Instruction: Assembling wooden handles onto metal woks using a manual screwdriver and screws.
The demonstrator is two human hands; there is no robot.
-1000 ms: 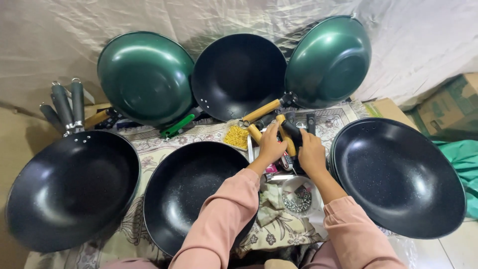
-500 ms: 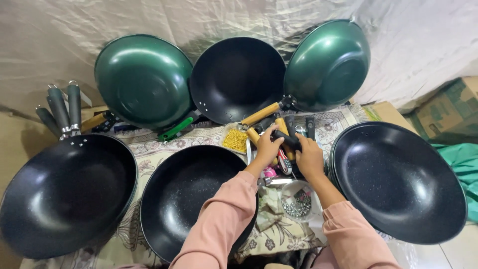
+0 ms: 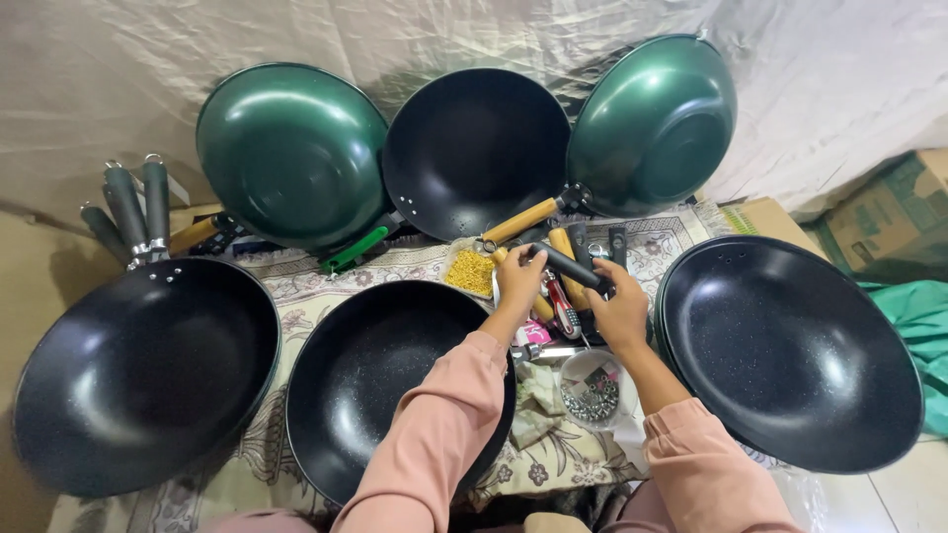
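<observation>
My left hand (image 3: 516,280) and my right hand (image 3: 622,312) both grip a dark grey pan handle (image 3: 571,266), held level above the patterned cloth (image 3: 296,286). Beneath the hands lie more loose handles, wooden (image 3: 565,259) and dark (image 3: 618,246), plus a red-handled tool (image 3: 563,308). A black wok (image 3: 380,380) sits just left of my left arm and another black wok (image 3: 790,355) lies right of my right arm. A small clear tub of metal screws (image 3: 591,395) rests between my forearms.
A third black wok (image 3: 138,370) with grey handles (image 3: 133,207) lies far left. Two green woks (image 3: 291,153) (image 3: 652,123) and a black wok (image 3: 474,148) lean on the sheet behind. Yellow bits in a tray (image 3: 472,271). Cardboard boxes (image 3: 889,212) and teal cloth (image 3: 923,326) at right.
Both hands have lifted the dark handle slightly and turned it more level; the view shifted a little. The woks have not moved.
</observation>
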